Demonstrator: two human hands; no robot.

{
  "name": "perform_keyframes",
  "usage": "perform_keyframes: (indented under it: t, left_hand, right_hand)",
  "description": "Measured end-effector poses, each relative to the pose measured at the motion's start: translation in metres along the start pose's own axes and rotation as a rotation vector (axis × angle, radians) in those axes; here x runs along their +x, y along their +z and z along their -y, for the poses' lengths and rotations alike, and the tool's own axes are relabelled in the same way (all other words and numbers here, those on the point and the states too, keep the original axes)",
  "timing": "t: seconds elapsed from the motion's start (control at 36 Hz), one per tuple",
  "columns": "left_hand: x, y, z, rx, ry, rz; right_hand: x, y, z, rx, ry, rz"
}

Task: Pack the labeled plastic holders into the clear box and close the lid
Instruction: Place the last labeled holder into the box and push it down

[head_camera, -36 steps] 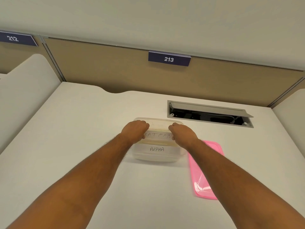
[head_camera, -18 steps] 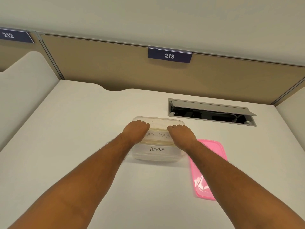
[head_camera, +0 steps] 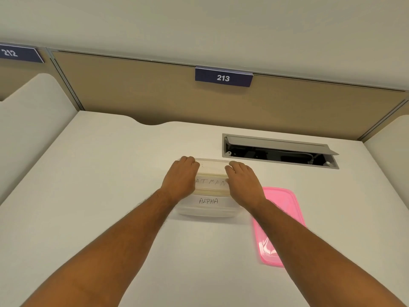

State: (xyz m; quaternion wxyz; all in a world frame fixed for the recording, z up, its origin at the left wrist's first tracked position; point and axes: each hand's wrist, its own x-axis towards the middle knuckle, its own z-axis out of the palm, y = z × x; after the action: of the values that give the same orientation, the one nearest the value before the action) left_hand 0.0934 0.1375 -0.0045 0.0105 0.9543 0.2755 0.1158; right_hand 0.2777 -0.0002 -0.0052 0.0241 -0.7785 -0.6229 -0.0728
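Note:
A clear box (head_camera: 208,212) sits in the middle of the white desk. Two labeled plastic holders stand inside it: the near one reads ALPHA (head_camera: 208,200), the one behind reads BATMAN (head_camera: 210,182), partly covered by my hands. My left hand (head_camera: 181,178) rests on the box's left side, fingers curled over the far rim. Over the right side lies my right hand (head_camera: 242,181), its fingers on the top edge of the rear holder. The pink lid (head_camera: 285,209) lies flat on the desk to the right of the box, under my right forearm.
An open cable tray (head_camera: 280,151) is cut into the desk behind and right of the box. A tan partition with a sign reading 213 (head_camera: 223,77) closes the back. White side dividers (head_camera: 28,120) stand left and right.
Both hands have slid a little farther over the box toward its far rim. The box and the pink lid have stayed in place.

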Motion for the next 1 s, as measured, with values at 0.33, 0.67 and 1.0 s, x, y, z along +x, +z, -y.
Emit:
perform_keyframes:
  t: [0.33,0.67,1.0]
  left_hand:
    - [-0.03,0.008,-0.01,-0.18,-0.214,0.076]
    - [-0.081,0.006,-0.035,-0.255,-0.175,0.023]
    - [-0.13,0.005,-0.059,-0.237,-0.187,0.008]
  right_hand:
    - [-0.032,0.003,0.012,0.187,0.196,0.086]
    - [-0.093,0.005,0.025,0.269,0.247,0.046]
    - [-0.146,-0.002,0.042,0.328,0.253,0.036]
